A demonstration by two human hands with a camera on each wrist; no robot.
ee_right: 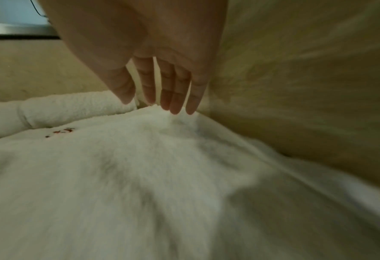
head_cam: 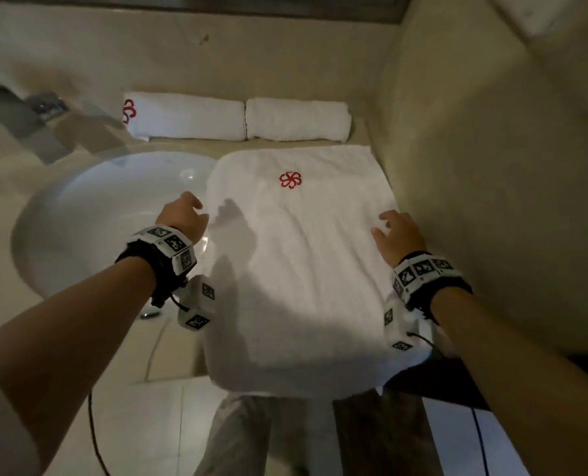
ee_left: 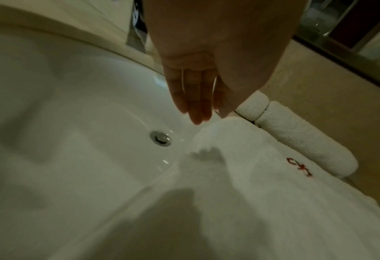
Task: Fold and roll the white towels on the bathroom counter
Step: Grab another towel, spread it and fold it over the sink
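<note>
A white towel [head_cam: 296, 262] with a red flower emblem [head_cam: 290, 180] lies flat on the counter, its near end hanging over the front edge and its left side over the sink rim. My left hand [head_cam: 182, 214] hovers at its left edge with fingers [ee_left: 195, 98] straight and empty. My right hand [head_cam: 397, 231] is over its right edge by the wall, fingers [ee_right: 175, 91] straight, tips just above the towel [ee_right: 140, 176]. Two rolled white towels [head_cam: 186, 115] [head_cam: 297, 119] lie end to end behind it.
A white sink basin [head_cam: 90, 218] with a drain [ee_left: 160, 138] lies to the left, a chrome tap [head_cam: 28, 118] behind it. A beige wall [head_cam: 491, 166] stands close on the right. The beige counter [head_cam: 169, 352] ends at the front, tiled floor below.
</note>
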